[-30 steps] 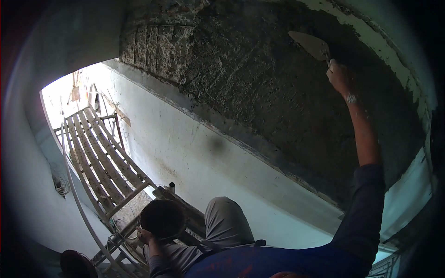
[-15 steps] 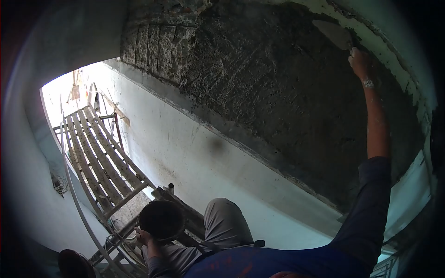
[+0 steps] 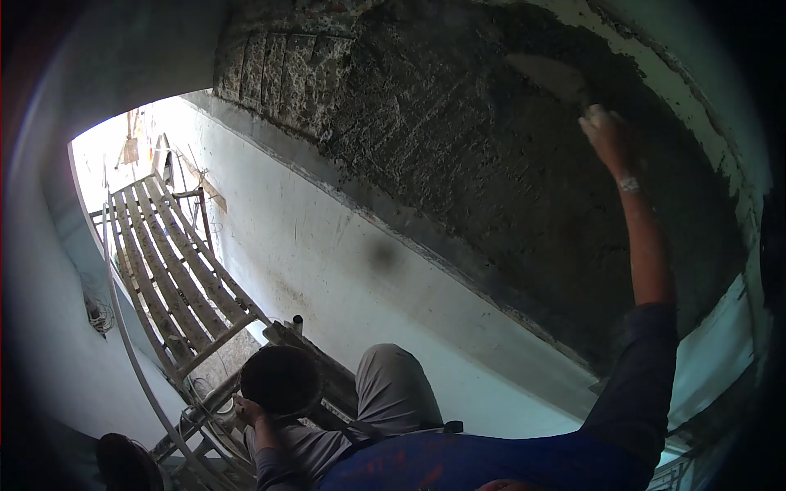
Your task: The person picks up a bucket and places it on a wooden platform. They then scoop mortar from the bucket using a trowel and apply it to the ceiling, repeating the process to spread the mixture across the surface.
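My right hand point(image 3: 607, 137) is raised at the upper right, closed round the handle of a trowel point(image 3: 550, 76). The pointed blade lies against or very near the dark, wet mortar point(image 3: 524, 164) on the sloping surface above. Low in the view, my left hand point(image 3: 248, 411) is closed at the rim of a round black bucket point(image 3: 281, 380). The bucket is beside my bent knee, and its contents are too dark to make out. Rougher, grooved mortar point(image 3: 286, 74) shows left of the smoother part.
A slatted wooden platform point(image 3: 168, 274) runs away to the left, toward a bright opening. Below the mortar stands a pale wall point(image 3: 327, 237). A long hose or cable point(image 3: 131, 352) hangs at the left, near loose wires point(image 3: 100, 315) in the wall. A dark shoe point(image 3: 127, 462) shows lower left.
My right hand and the trowel have moved left and slightly down across the mortar. My left hand stays at the bucket; the view has shifted slightly.
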A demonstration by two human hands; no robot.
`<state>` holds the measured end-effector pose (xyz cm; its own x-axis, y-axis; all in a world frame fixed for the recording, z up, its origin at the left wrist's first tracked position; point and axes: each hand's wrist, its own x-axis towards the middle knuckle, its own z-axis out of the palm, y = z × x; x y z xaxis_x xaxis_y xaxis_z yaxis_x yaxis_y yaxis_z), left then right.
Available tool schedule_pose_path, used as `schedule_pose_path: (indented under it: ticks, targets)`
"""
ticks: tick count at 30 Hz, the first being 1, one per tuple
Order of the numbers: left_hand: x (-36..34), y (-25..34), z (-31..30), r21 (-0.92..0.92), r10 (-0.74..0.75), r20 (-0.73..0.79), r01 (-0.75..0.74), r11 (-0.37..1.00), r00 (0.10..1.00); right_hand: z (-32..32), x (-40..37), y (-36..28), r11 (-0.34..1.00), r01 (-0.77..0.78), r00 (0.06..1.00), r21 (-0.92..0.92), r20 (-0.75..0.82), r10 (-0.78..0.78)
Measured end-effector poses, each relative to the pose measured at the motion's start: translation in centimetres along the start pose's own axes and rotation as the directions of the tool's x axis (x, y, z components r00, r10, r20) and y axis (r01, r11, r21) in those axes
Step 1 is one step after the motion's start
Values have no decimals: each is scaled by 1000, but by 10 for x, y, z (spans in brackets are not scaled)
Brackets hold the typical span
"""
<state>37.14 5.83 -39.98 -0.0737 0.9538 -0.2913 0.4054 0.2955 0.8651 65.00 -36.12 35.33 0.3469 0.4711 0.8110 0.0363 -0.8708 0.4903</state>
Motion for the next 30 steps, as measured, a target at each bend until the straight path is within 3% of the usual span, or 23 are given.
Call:
schedule_pose_path:
  ticks: [1, 3, 6, 10, 13, 18, 20, 21, 22, 23, 24, 27, 30]
  targets:
    - [2, 0, 0, 21, -8, 1, 8, 1000, 1000, -1, 5, -15, 1000, -19, 984, 19, 179, 15]
    - [-1, -4, 2, 10, -8, 13, 8, 1000, 1000, 33, 19, -14, 996, 72, 966, -43, 251, -59]
    - [7, -9, 7, -20, 29, 8, -29, 999, 1000, 28, 41, -9, 998, -8, 954, -63, 300, 26]
    - [24, -32, 12, 85, 71, 12, -72, 994, 997, 44, 57, 56, 999, -43, 956, 30, 293, 33]
    - [20, -27, 12, 42, 51, 33, -52, 998, 998, 28, 46, 92, 992, -107, 972, 60, 216, 92]
    - [23, -34, 18, -30, 59, -6, -60, 998, 998, 10, 21, 65, 952, -306, 947, 9, 105, 303]
    - [17, -25, 13, -27, 53, 23, -53, 998, 998, 46, 13, 62, 993, -41, 999, 111, -12, 43]
    - [15, -22, 12, -30, 51, 19, -51, 998, 999, 39, 8, 35, 994, -13, 995, 110, 103, 2]
    - [13, -21, 11, -33, 48, 15, -47, 998, 999, 47, -1, 13, 984, 128, 992, 128, -27, -125]
    - [12, -19, 10, -36, 44, 8, -44, 998, 999, 38, -6, -17, 976, 95, 989, 194, 94, -115]
    - [11, -16, 8, -27, 28, 29, -27, 999, 999, 28, -9, -43, 969, 182, 968, 170, 140, -206]
    - [12, -15, 4, -16, -4, 64, 5, 1000, 998, 38, -5, -77, 972, 232, 943, 30, 239, -233]
    - [15, -22, 11, -8, 10, 48, -10, 1000, 999, 41, 12, -75, 975, 221, 961, -2, 169, -218]
